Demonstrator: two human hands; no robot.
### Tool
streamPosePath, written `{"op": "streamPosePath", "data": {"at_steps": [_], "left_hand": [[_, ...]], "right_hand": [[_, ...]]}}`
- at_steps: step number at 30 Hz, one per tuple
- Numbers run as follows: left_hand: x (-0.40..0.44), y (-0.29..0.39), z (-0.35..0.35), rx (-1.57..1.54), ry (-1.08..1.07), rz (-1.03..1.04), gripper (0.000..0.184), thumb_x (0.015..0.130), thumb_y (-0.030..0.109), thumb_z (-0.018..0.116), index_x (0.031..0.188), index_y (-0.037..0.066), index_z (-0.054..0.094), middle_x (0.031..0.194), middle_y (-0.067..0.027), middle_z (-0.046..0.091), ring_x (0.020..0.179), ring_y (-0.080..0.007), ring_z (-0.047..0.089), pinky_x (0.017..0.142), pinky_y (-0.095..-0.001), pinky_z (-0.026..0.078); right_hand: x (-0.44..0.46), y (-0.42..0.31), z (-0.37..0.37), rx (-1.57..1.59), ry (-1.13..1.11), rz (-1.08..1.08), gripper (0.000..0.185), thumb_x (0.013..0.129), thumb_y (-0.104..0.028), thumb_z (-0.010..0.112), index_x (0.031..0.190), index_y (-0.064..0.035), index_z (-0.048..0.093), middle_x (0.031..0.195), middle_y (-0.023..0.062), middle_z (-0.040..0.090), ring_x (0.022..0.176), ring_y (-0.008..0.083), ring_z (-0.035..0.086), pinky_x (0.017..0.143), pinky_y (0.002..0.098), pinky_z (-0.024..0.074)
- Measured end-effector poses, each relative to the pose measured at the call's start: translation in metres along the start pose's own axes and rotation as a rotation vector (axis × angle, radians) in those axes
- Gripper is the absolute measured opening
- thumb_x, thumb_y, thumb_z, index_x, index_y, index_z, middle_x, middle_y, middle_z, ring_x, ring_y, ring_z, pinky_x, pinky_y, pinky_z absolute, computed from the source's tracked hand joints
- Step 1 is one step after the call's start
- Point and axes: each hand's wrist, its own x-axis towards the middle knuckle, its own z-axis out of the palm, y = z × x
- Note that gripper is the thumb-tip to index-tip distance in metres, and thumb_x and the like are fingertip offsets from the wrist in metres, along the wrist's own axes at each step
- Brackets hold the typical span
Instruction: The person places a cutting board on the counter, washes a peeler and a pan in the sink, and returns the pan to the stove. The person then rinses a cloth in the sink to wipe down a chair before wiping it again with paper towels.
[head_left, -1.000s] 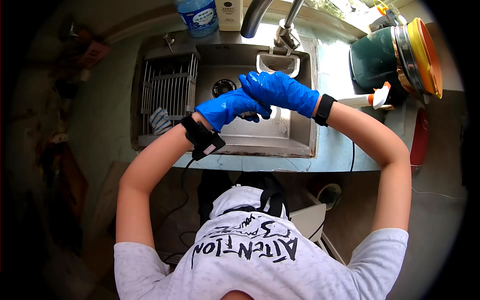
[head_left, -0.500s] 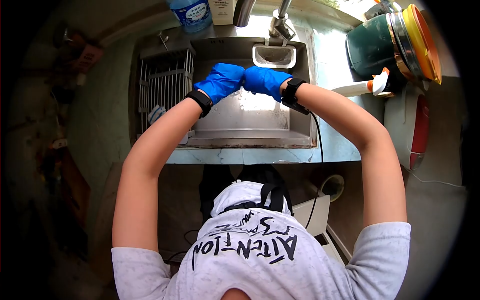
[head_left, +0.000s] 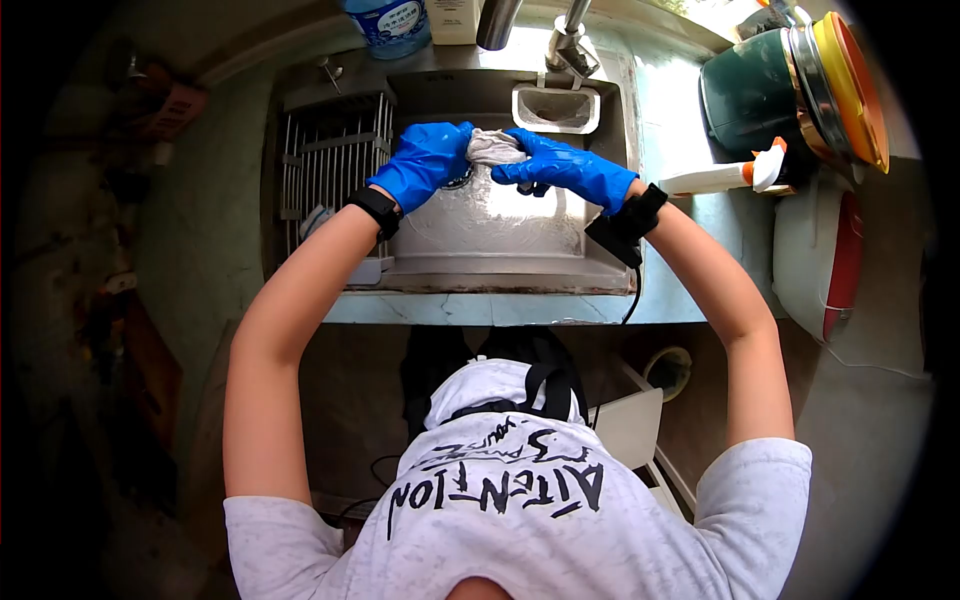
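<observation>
Between my gloved hands, a wrung, greyish-white cloth (head_left: 493, 148) stretches above the sink basin (head_left: 480, 240). My left hand (head_left: 425, 162), in a blue rubber glove, is closed round the cloth's left end. My right hand (head_left: 568, 170), gloved the same way, holds the right end more loosely. Its upper fingers overlap the cloth, while a blue digit stretches out below it. Part of the drain shows under the cloth, and water drops lie on the basin floor. How the cloth sits inside the right palm is hidden.
A metal rack (head_left: 335, 165) fills the sink's left side. Behind are a faucet (head_left: 572, 48), a strainer basket (head_left: 556, 108) and a blue bottle (head_left: 390, 25). To the right lie a spray bottle (head_left: 715, 178) and stacked buckets (head_left: 750, 90).
My hands have moved apart from touching, the right one shifting rightward and loosening its fingers. The cloth, hidden inside both gloves before, now shows between them. The camera view has shifted slightly.
</observation>
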Motion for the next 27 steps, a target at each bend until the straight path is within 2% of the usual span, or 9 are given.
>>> {"op": "streamPosePath", "data": {"at_steps": [3,5,10,13,15,17,18,23,27], "left_hand": [[-0.005,-0.045,0.067,-0.735,-0.133,-0.269,0.023,0.070,0.028,0.058,0.075,0.006,0.057,0.054,-0.0106,0.052,0.047,-0.0179,0.051,0.045,-0.0319,0.041],[-0.018,-0.012,0.007,-1.073,-0.503,-0.676,0.021,0.072,0.028,0.056,0.072,0.007,0.056,0.052,-0.0018,0.048,0.044,-0.0084,0.039,0.041,-0.0231,0.034],[-0.036,0.010,-0.001,-1.824,-0.950,-0.576,0.020,0.083,0.023,0.047,0.070,0.008,0.051,0.049,0.0056,0.036,0.040,-0.0021,0.029,0.037,-0.0161,0.021],[-0.032,0.036,-0.018,-1.645,-1.168,-0.502,0.019,0.081,0.019,0.050,0.065,0.008,0.052,0.050,0.0052,0.038,0.041,-0.0003,0.031,0.036,-0.0147,0.022],[-0.028,0.045,-0.038,-1.624,-1.261,-0.440,0.015,0.078,0.018,0.054,0.066,0.008,0.053,0.053,0.0036,0.045,0.041,-0.0004,0.033,0.037,-0.0141,0.025],[-0.034,0.046,-0.049,-1.418,-0.904,-0.593,0.012,0.074,0.019,0.057,0.069,0.008,0.056,0.057,0.0016,0.051,0.042,-0.0008,0.036,0.038,-0.0139,0.027],[-0.030,0.035,-0.038,-1.307,-0.957,-0.579,0.013,0.072,0.020,0.060,0.074,0.008,0.059,0.060,0.0005,0.054,0.043,-0.0015,0.039,0.039,-0.0138,0.028],[-0.014,0.036,-0.019,-0.645,-0.851,-0.339,0.024,0.066,0.026,0.060,0.080,0.007,0.061,0.060,-0.0032,0.057,0.051,-0.0117,0.050,0.047,-0.0241,0.040],[-0.024,0.042,0.023,-0.138,-0.089,-0.007,0.017,0.067,0.020,0.056,0.070,0.003,0.058,0.061,-0.0146,0.056,0.055,-0.0297,0.056,0.050,-0.0380,0.043]], "right_hand": [[-0.013,0.022,0.010,0.102,0.221,-0.078,0.082,0.071,-0.030,0.066,0.131,-0.0078,0.015,0.113,0.0183,0.042,0.066,0.0146,0.053,0.059,0.0274,0.0464],[-0.009,0.048,0.023,-0.039,0.416,-0.404,0.087,0.065,-0.005,0.068,0.133,-0.0172,0.014,0.123,0.0160,0.035,0.100,0.0221,0.050,0.079,0.0319,0.0432],[-0.005,0.041,0.032,-0.798,0.523,-0.659,0.084,0.062,-0.010,0.069,0.131,-0.0235,0.022,0.136,0.0122,0.017,0.125,0.0298,0.018,0.102,0.0415,0.0179],[0.007,0.029,0.025,-0.858,0.428,-0.823,0.073,0.066,-0.020,0.067,0.128,-0.0223,0.028,0.136,0.0102,0.018,0.125,0.0295,0.017,0.102,0.0457,0.0142],[0.009,0.027,0.023,-0.861,0.392,-0.855,0.067,0.068,-0.017,0.065,0.127,-0.0213,0.032,0.130,0.0109,0.029,0.120,0.0294,0.030,0.098,0.0424,0.0268],[0.013,0.031,0.018,-0.552,0.120,-0.779,0.059,0.069,-0.013,0.064,0.122,-0.0178,0.037,0.113,0.0115,0.043,0.103,0.0287,0.047,0.085,0.0358,0.0413],[0.013,0.033,0.019,-0.657,0.171,-0.737,0.048,0.071,-0.007,0.060,0.114,-0.0133,0.042,0.096,0.0110,0.048,0.085,0.0274,0.054,0.070,0.0319,0.0470],[0.002,0.027,0.031,-0.812,0.302,-0.512,0.030,0.064,-0.018,0.064,0.089,-0.0068,0.052,0.075,0.0145,0.055,0.066,0.0315,0.057,0.056,0.0345,0.0473],[0.016,0.021,0.032,-0.770,0.142,0.015,0.019,0.067,-0.020,0.054,0.068,-0.0017,0.060,0.069,0.0199,0.058,0.066,0.0325,0.058,0.059,0.0370,0.0464]]}}
